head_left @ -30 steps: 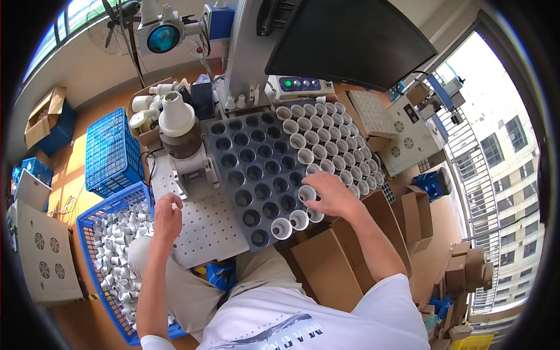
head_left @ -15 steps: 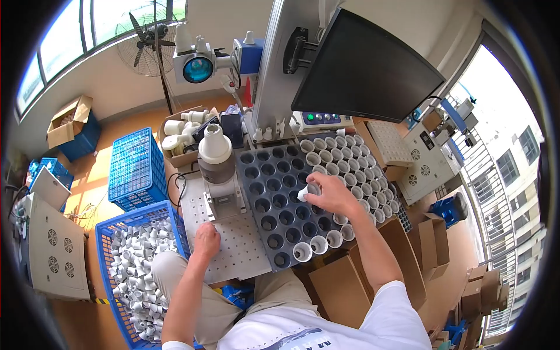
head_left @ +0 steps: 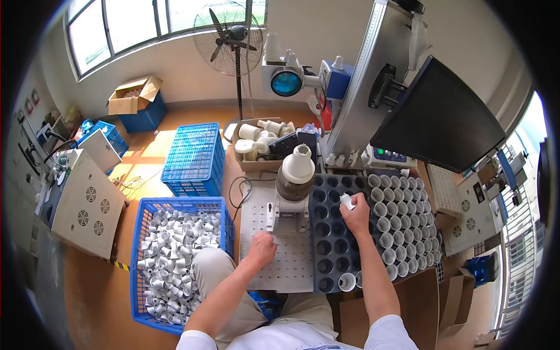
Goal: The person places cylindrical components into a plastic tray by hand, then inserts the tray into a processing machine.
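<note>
My right hand (head_left: 357, 214) is closed round a white plastic part (head_left: 347, 202), over the black tray (head_left: 330, 213) with round holes. White cups fill the tray's right-hand columns, and one white cup (head_left: 346, 282) sits near its front edge. My left hand (head_left: 261, 249) rests closed on the perforated metal plate (head_left: 287, 268); whether anything is in its fingers cannot be made out. Just beyond it stands a grey fixture (head_left: 291, 216) with a white cone-shaped piece (head_left: 298, 164) on top.
A blue crate (head_left: 140, 233) full of small white parts stands left of my legs. Behind it is a stacked blue crate (head_left: 189, 153). A cardboard box (head_left: 256, 165) of white fittings lies behind the fixture. A monitor (head_left: 443, 116) and metal column (head_left: 356, 87) rise over the bench.
The view has swung left, so the bench appears further right. My right hand still holds the white part, now nearer the tray's left columns. My left hand stays by the fixture on the plate.
</note>
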Motion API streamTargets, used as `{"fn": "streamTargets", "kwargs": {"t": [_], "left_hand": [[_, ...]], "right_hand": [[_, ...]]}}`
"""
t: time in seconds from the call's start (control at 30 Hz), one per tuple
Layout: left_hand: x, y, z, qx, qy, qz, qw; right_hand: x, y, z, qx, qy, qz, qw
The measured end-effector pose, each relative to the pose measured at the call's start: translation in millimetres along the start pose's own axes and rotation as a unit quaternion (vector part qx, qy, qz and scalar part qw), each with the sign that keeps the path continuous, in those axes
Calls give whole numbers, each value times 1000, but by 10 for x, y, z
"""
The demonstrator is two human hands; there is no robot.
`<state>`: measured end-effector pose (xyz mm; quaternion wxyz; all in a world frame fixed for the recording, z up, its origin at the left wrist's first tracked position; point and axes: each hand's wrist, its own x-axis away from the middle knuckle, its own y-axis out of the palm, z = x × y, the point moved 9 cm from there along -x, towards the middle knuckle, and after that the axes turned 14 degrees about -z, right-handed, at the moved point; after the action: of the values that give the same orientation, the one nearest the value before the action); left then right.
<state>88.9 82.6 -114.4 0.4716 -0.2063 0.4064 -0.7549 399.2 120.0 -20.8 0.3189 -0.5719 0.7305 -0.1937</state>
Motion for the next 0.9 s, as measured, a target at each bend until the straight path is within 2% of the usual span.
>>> {"fn": "streamTargets", "kwargs": {"t": [0.37, 0.9], "left_hand": [[-25, -13, -16, 4, -11, 20, 1000], [-11, 36, -28, -3, -12, 13, 1000]], "right_hand": [[29, -43, -12, -51, -9, 3, 999], [50, -71, -31, -42, 3, -9, 999]]}}
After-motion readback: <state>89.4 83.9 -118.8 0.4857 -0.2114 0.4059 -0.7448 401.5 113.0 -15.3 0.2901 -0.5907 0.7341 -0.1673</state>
